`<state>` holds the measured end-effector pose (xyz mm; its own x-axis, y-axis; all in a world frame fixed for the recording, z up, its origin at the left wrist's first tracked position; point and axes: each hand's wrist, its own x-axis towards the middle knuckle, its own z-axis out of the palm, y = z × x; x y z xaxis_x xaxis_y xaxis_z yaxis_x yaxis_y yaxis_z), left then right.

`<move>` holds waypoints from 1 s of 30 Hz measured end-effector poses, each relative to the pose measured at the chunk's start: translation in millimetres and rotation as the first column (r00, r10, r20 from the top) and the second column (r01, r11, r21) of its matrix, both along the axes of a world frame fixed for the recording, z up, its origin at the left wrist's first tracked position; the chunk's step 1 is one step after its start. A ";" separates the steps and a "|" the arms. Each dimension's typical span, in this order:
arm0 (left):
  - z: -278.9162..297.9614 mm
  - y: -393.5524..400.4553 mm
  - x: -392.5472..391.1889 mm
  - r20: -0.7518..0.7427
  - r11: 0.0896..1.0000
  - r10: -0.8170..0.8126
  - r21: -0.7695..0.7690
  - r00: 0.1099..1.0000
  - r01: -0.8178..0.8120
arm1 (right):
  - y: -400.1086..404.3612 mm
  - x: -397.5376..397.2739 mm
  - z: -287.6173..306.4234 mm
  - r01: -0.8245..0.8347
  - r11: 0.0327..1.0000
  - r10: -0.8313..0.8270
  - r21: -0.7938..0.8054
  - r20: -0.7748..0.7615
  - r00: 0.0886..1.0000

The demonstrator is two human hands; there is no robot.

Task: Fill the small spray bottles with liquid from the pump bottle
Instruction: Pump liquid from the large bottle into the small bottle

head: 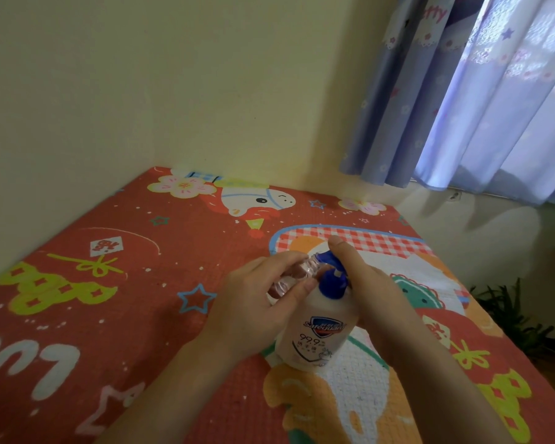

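A white pump bottle (318, 334) with a blue pump head stands on the red patterned mat (109, 283), right of centre. My right hand (362, 283) lies over the blue pump head, fingers laid across its top. My left hand (257, 302) grips a small clear spray bottle (293, 274), tilted on its side with its open neck up against the pump's spout. My fingers cover much of the small bottle. I cannot tell how much liquid is in it.
A cream wall rises along the mat's left and far sides. Blue curtains (462, 100) hang at the upper right. A green plant (510, 315) stands beyond the mat's right edge.
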<state>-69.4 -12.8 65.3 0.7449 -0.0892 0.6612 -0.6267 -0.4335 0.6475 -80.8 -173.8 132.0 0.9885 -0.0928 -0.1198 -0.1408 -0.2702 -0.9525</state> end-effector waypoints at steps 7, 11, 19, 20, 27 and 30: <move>-0.2 -0.3 -1.1 0.001 1.000 0.005 0.009 1.000 -0.005 | -3.8 2.7 -5.2 -0.027 0.999 0.027 0.021 0.008 1.000; -0.6 0.2 -0.8 -0.002 1.000 -0.003 0.001 1.000 0.003 | -5.5 2.9 -6.7 -0.006 1.000 0.006 0.015 0.016 1.000; -4.8 0.3 1.3 -0.011 1.000 -0.011 0.002 1.000 0.011 | -5.9 -0.6 -7.4 -0.025 1.000 0.027 -0.019 0.096 0.995; -5.1 0.4 1.4 -0.009 1.000 -0.012 0.003 1.000 0.012 | -6.5 -0.7 -7.5 -0.025 0.999 0.028 -0.028 0.101 0.995; -5.6 0.5 1.1 -0.011 1.000 -0.021 -0.015 1.000 0.020 | -6.2 0.5 -6.7 -0.030 0.998 0.036 -0.064 0.100 0.994; -4.8 0.4 1.1 -0.022 1.000 -0.021 -0.009 1.000 0.020 | -4.8 0.4 -7.5 -0.021 0.999 0.024 -0.040 0.078 0.997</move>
